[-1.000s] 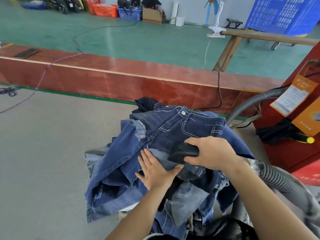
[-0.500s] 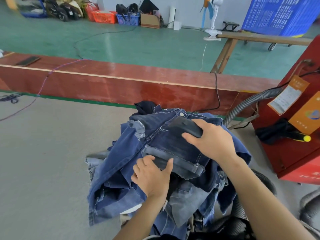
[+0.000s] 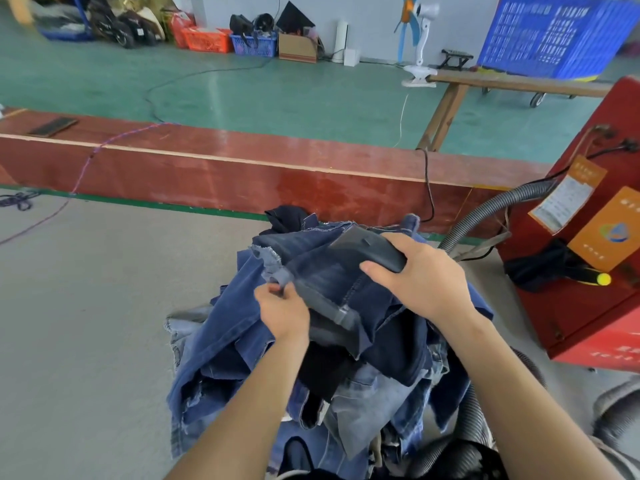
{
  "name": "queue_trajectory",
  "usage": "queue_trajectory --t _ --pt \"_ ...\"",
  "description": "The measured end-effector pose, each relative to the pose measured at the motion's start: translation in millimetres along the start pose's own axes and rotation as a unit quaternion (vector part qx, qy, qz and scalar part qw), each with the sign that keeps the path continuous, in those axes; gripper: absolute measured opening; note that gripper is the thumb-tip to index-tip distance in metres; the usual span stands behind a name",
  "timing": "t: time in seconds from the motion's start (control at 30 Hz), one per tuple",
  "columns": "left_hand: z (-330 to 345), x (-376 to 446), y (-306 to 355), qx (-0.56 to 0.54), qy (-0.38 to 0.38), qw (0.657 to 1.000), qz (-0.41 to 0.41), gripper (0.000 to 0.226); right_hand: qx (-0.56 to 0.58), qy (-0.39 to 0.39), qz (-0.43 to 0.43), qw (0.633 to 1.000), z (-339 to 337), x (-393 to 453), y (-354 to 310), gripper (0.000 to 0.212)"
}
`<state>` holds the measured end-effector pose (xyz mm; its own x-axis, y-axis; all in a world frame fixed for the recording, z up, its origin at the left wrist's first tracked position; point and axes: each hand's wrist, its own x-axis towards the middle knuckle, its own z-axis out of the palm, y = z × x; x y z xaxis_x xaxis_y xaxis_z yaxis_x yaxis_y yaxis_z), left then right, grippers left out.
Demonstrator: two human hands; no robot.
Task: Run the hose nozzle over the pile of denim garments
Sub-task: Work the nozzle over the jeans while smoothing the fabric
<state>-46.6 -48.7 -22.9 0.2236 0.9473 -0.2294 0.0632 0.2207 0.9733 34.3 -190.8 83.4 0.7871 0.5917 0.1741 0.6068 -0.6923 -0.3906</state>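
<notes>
Both hands closed: right hand (image 3: 420, 278) round nozzle (image 3: 367, 249), left hand (image 3: 282, 308) apparently pinching denim (image 3: 322, 271).

Garment workshop; green painted floor (image 3: 277, 95); red machine (image 3: 588, 299) with ribbed hose (image 3: 485, 216); plastic crates (image 3: 207, 39); denim pile (image 3: 346, 341).

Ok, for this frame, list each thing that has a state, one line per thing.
Right hand: gripping the nozzle.
Nozzle: pressed flat on the top jeans.
Left hand: pinching a denim hem.
Denim pile: heaped, rumpled.
Grey hose: running to the red machine.
Fan: blades blurred; cannot tell if running.
</notes>
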Motion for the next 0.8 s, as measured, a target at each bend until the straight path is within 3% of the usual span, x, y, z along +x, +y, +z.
queue_trajectory --t 0.07,0.2,0.3,0.37,0.43,0.5,0.53,0.6,0.7,0.73,0.8 --pt "-0.6 11.3 -5.2 0.027 0.021 0.999 -0.012 0.017 -0.005 -0.021 -0.017 1.0 2.7 -2.2 -3.2 0.046" --pt "0.9 11.0 -3.4 0.079 0.01 0.994 0.07 0.018 -0.044 -0.036 -0.047 0.997 9.3 -3.7 -3.2 0.045" --pt "-1.9 -5.0 -7.0 0.094 -0.041 0.986 0.132 0.017 -0.087 -0.031 -0.042 0.995 20.2 -0.5 2.1 0.044" --pt "-4.5 -16.3 -12.2 0.131 -0.114 0.973 0.152 0.011 -0.114 -0.052 -0.025 0.992 32.3 1.9 6.8 0.043" --pt "-5.8 -21.2 -20.1 0.27 -0.181 0.928 0.181 0.043 -0.115 -0.062 -0.004 0.991 41.8 3.5 12.0 0.042" --pt "-6.8 -21.8 -25.1 0.463 -0.149 0.842 0.232 0.076 -0.108 -0.051 0.006 0.993 47.5 3.9 16.1 0.043" --pt "-8.1 -24.7 -22.3 0.518 -0.123 0.81 0.245 0.08 -0.106 -0.044 0.006 0.993 49.4 4.1 17.6 0.043" --pt "-9.2 -29.1 -14.8 0.529 -0.086 0.784 0.312 0.067 -0.104 -0.035 0.004 0.994 51.6 4.8 19.0 0.044" --pt "-8.6 -29.2 -20.5 0.46 -0.069 0.706 0.534 0.035 -0.102 -0.036 0.001 0.994 52.4 5.5 19.9 0.043" --pt "-7.4 -28.1 -22.4 0.454 -0.094 0.698 0.546 0.034 -0.102 -0.037 0.0 0.994 51.7 5.5 19.7 0.043" --pt "-4.2 -26.6 -24.5 0.506 -0.169 0.728 0.43 0.06 -0.099 -0.04 -0.004 0.994 49.8 5.1 18.7 0.043"
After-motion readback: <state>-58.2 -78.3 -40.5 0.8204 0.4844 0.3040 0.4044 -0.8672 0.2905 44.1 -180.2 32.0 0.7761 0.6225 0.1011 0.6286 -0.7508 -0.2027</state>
